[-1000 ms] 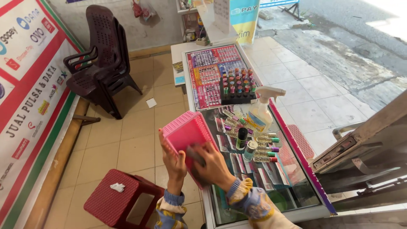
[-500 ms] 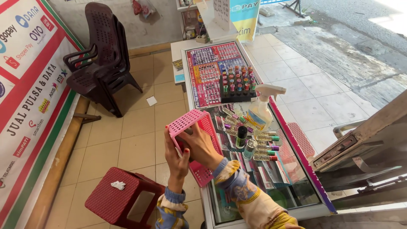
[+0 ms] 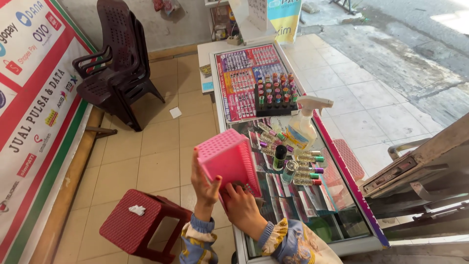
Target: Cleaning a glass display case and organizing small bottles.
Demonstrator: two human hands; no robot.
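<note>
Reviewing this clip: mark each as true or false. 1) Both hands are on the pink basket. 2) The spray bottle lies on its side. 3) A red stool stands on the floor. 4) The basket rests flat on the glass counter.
1) True: the left hand and right hand hold the pink basket.
2) False: the spray bottle stands upright.
3) True: the red stool stands on the tiled floor.
4) False: the basket is held up, tilted, at the glass counter edge.

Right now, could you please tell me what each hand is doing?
Left hand: closed on the pink basket, holding it up.
Right hand: pressed against the basket's lower end; grip cannot be told.
</note>
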